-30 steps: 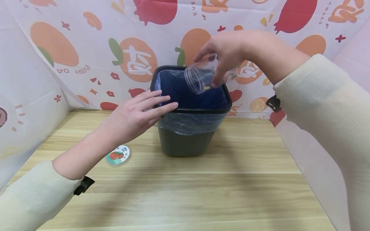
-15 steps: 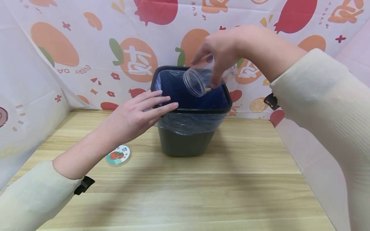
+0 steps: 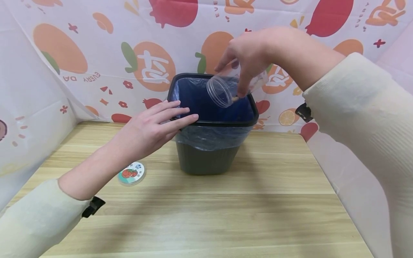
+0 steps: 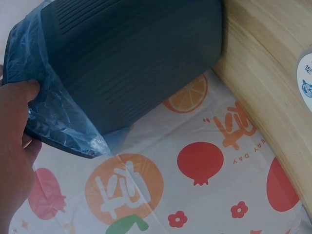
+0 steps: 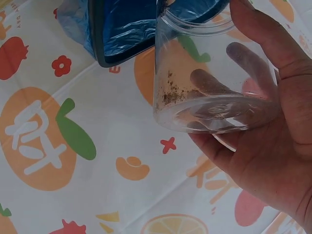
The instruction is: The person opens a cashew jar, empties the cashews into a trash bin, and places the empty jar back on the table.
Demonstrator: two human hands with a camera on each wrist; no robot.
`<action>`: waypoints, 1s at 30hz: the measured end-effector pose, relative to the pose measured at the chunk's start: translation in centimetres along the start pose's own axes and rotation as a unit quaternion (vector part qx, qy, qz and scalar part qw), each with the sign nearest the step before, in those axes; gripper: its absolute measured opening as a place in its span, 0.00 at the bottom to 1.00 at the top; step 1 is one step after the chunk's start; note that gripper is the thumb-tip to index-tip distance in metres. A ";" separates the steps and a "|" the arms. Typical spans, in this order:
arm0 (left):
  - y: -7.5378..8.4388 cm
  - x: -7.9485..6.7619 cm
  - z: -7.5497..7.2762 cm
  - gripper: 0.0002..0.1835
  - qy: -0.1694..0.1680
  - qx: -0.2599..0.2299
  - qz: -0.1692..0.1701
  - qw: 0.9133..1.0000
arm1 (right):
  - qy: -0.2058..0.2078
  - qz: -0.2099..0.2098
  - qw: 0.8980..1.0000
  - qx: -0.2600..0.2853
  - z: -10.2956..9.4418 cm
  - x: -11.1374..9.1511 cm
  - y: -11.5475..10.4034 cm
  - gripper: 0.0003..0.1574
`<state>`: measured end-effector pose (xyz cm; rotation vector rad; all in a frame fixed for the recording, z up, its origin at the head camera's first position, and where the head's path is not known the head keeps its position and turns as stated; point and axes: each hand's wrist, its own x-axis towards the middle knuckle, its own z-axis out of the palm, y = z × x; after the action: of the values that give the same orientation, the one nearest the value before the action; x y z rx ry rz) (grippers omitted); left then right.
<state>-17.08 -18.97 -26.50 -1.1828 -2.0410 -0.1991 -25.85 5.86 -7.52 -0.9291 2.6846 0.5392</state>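
Observation:
My right hand point(image 3: 250, 59) grips a clear plastic jar point(image 5: 170, 63), tilted with its open mouth over the trash bin point(image 3: 206, 157). A small tan piece point(image 3: 235, 98) lies near the jar's mouth, and dark crumbs point(image 5: 171, 91) cling to its inner wall near the base. The bin is dark, with a black rim and a translucent bluish liner point(image 4: 63, 117) folded over its edge. At the bin's near left corner, my left hand point(image 3: 153, 125) holds the rim: its fingers reach over the top, while the thumb point(image 4: 27, 90) presses the liner from outside.
A round lid point(image 3: 132, 173) with a tomato picture lies on the wooden table point(image 3: 206, 218), partly behind the left forearm. Fruit-printed cloth point(image 3: 106, 61) hangs behind the bin and along the sides.
My right wrist has risen slightly and the jar's mouth has dipped a little lower over the bin. The small tan piece has shifted inside the jar. My left hand stays on the rim.

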 end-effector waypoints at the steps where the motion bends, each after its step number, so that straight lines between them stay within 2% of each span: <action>1: 0.0 0.0 0.0 0.37 0.000 0.000 0.000 1.000 | 0.000 0.001 1.000 -0.002 0.0 0.0 0.0 0.61; 8: 0.3 0.1 -0.2 0.37 0.008 -0.004 -0.006 1.000 | 0.018 0.010 0.999 -0.038 -0.2 0.0 -0.4 0.60; 16: 0.4 0.1 -0.1 0.36 0.003 -0.003 -0.006 1.000 | 0.027 -0.001 0.999 -0.033 0.1 -0.2 -0.1 0.60; 23: 0.3 0.1 0.0 0.35 -0.001 -0.005 -0.005 1.000 | 0.061 -0.023 0.997 0.040 1.4 -0.7 1.5 0.56; 30: 0.1 -0.1 0.0 0.35 -0.004 -0.001 -0.008 1.000 | 0.112 -0.041 0.987 0.112 3.4 -1.3 3.5 0.56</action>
<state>-17.02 -18.97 -26.59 -1.1707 -2.0572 -0.2043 -26.67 10.52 -9.17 -1.0844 2.8111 0.1175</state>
